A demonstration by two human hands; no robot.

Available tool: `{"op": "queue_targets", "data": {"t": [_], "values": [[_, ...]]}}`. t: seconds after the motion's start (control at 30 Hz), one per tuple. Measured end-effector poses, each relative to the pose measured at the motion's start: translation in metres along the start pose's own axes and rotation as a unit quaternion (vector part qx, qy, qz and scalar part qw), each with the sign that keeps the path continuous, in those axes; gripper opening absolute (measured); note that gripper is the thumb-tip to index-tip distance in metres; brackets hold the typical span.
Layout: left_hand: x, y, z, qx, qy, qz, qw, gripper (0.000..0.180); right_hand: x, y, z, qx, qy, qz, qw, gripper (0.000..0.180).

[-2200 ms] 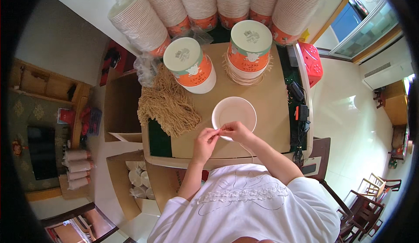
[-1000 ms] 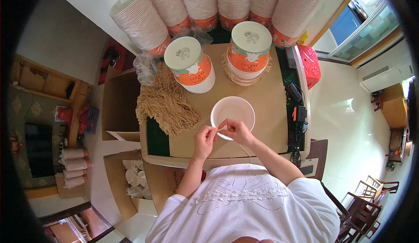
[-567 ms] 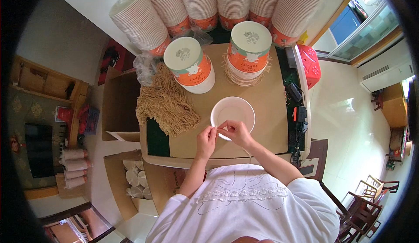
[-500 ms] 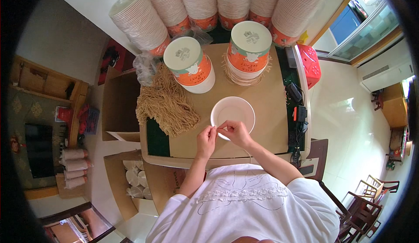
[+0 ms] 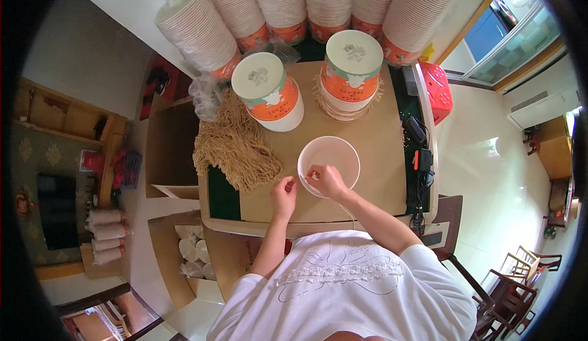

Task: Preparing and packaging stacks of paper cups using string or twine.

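An upright white paper bucket (image 5: 343, 151) stands open near the table's front edge. My right hand (image 5: 327, 182) reaches over its near left rim, fingertips pinched together inside the opening. Just outside that rim, on the left, my left hand (image 5: 283, 198) has its fingers curled together. Whatever the fingertips pinch is too small to make out. A thin pale cord (image 5: 351, 215) hangs by my right forearm near the table edge. Left of the bucket lies a heap of tan twisted cords (image 5: 236, 145).
Behind stand an upturned orange-and-white bucket (image 5: 267, 99) and a stack of upturned buckets (image 5: 352, 74) with cord handles. Tall wrapped bucket stacks (image 5: 278, 4) line the back. Black adapters and cables (image 5: 419, 157) lie along the right edge. An open carton (image 5: 174, 237) stands below left.
My hands, which were together at the near left rim, have parted. The right moved slightly inward over the bucket's opening; the left dropped slightly left and nearer.
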State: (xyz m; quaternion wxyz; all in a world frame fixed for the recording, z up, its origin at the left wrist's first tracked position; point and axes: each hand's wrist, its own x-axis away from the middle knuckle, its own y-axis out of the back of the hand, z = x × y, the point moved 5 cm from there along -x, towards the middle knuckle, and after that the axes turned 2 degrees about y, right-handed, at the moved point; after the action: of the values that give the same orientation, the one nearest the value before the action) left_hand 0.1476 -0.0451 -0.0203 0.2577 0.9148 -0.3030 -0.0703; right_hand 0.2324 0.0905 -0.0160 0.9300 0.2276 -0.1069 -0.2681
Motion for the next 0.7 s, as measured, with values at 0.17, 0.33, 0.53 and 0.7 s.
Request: {"op": "queue_targets", "data": {"t": [0.17, 0.33, 0.53, 0.7], "values": [[0.001, -0.004, 0.001, 0.011, 0.002, 0.01, 1.0, 0.015, -0.001, -0.003, 0.001, 0.006, -0.018, 0.01, 1.0, 0.019], [0.0, -0.005, -0.005, 0.019, 0.009, 0.016, 1.0, 0.016, -0.002, -0.004, 0.0, 0.004, -0.026, 0.005, 1.0, 0.018], [-0.001, -0.005, -0.008, -0.001, 0.018, 0.012, 1.0, 0.019, -0.001, -0.005, 0.0, -0.011, -0.026, 0.01, 1.0, 0.018], [-0.001, -0.006, -0.007, -0.012, 0.014, 0.014, 1.0, 0.02, -0.002, -0.007, -0.007, -0.017, -0.017, 0.005, 1.0, 0.018]]}}
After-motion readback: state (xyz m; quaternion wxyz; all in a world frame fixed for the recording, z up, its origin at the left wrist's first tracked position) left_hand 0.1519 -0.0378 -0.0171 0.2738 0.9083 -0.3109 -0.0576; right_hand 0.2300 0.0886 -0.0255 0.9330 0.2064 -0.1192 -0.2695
